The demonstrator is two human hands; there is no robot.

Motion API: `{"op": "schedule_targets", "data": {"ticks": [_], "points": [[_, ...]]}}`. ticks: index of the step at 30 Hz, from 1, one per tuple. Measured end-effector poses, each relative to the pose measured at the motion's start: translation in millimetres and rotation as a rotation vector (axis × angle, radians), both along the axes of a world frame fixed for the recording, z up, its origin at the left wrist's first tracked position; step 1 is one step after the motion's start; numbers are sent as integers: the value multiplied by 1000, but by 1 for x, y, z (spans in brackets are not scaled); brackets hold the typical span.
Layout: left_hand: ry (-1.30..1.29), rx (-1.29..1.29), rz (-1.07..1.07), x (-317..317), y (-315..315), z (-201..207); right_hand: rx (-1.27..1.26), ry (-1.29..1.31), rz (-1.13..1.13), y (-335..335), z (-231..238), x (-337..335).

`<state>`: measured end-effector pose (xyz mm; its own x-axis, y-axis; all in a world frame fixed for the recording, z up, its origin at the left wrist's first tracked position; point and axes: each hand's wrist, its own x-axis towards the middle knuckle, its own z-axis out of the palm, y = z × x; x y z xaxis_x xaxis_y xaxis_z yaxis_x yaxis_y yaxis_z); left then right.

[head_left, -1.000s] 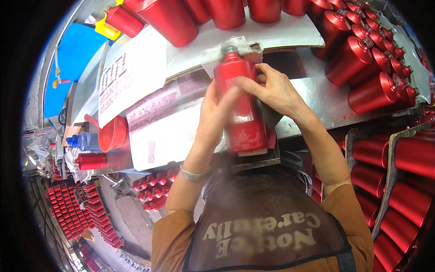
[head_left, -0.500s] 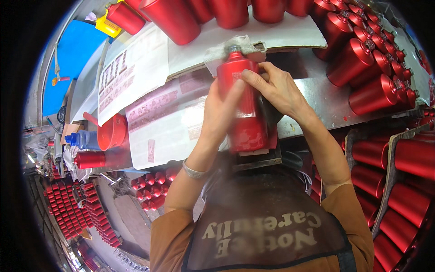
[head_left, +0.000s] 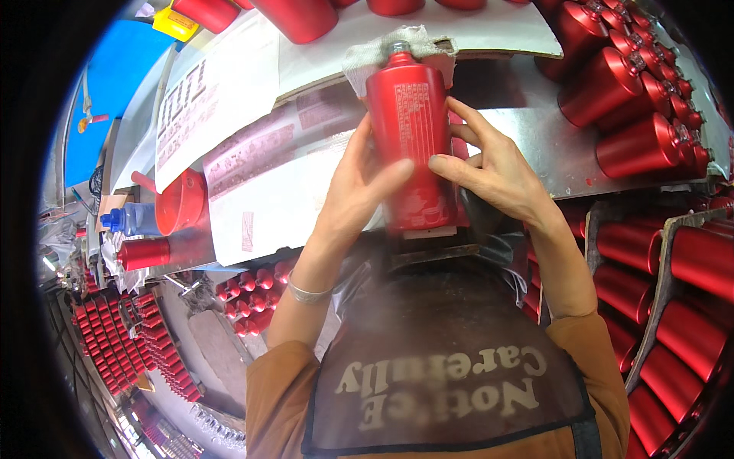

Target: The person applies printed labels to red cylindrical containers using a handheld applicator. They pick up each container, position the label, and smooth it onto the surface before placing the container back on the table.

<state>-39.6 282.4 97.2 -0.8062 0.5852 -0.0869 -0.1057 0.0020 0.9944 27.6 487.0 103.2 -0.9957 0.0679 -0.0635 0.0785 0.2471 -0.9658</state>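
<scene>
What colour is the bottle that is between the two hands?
The bottle is red with pale printing, best seen in the head view.

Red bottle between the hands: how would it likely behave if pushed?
The red bottle probably feels stiff: its visible sides look undented. Its smooth, shiny surface may be slippery. The white cloth at its neck might limit sliding.

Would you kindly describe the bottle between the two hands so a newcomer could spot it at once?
Find the dark brown apron at bottom centre. Just above it, the left hand and right hand flank a red bottle whose neck overlaps a white cloth. Unlike the plain-looking red bottles at upper right, it shows fine pale print.
</scene>
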Motion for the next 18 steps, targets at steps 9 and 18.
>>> {"op": "schedule_targets", "data": {"ticks": [9,18], "points": [[-192,110,57,-14,8,1,11,4,-19,-3,-5,-11],[-185,87,18,-15,7,3,-39,25,-16,-4,-7,-11]]}}
